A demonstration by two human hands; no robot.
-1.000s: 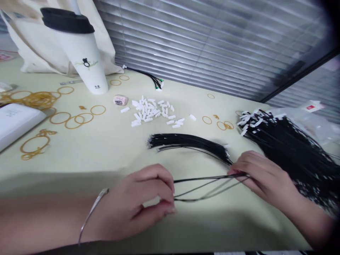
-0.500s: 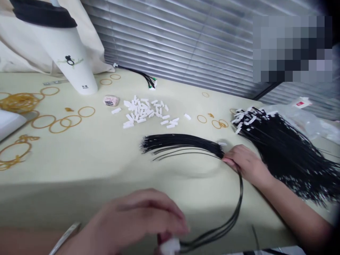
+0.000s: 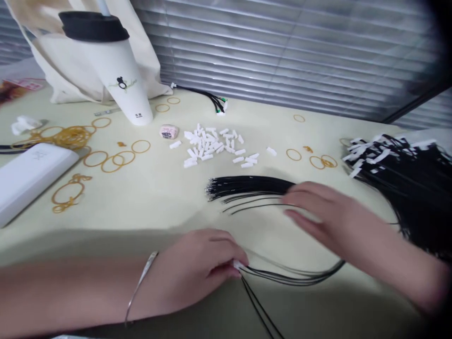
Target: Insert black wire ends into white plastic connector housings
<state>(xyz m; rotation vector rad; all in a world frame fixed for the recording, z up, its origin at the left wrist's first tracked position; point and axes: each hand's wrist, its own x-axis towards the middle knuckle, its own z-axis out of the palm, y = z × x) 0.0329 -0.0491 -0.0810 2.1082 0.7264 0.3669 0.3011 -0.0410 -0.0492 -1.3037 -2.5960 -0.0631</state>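
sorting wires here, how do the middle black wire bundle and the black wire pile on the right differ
The black wire bundle is slim; the black wire pile is far broader. The bundle's left end shows silvery tips, while the pile's upper-left end shows white connectors. Both are black and lie on the table.

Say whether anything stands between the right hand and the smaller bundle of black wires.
Nothing visible does: the right hand overlaps the right end of the smaller bundle of black wires; contact is unclear.
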